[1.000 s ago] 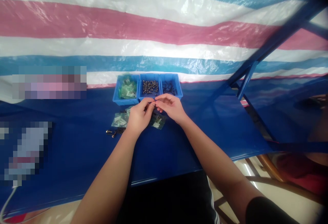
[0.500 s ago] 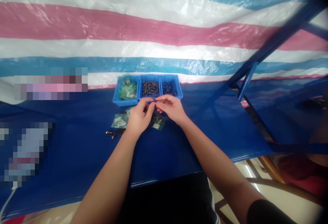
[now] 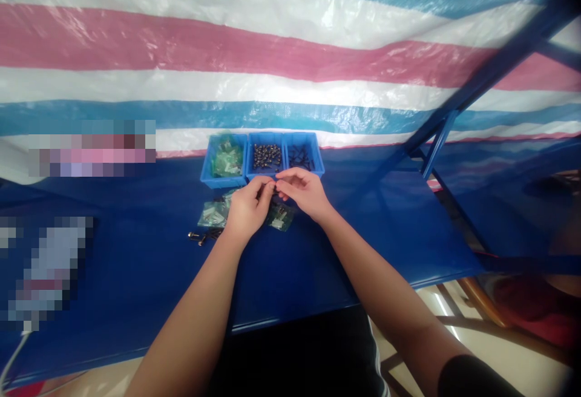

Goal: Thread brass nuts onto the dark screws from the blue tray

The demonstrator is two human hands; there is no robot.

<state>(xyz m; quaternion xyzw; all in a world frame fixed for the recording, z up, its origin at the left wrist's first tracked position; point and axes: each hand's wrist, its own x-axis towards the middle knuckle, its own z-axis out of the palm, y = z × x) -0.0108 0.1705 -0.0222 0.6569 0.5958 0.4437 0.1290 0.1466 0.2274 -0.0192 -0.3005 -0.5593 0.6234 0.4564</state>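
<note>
My left hand and my right hand meet fingertip to fingertip just in front of the blue bins. Both are closed in a pinch; whatever sits between the fingers is too small and hidden to name. Beneath and beside them lie small clear bags of parts, one bag left of my left hand and another bag below my right hand. A few loose brass-coloured screws rest on the table near my left wrist.
Behind my hands stand a left bin of green-tinted bags, a middle bin of brass-coloured screws and a right bin of dark screws. A blue metal frame rises at right. A blurred-out object with a white cable lies left.
My left fingers have shifted very slightly against the right ones. Otherwise the hands, bags and bins stay where they were.
</note>
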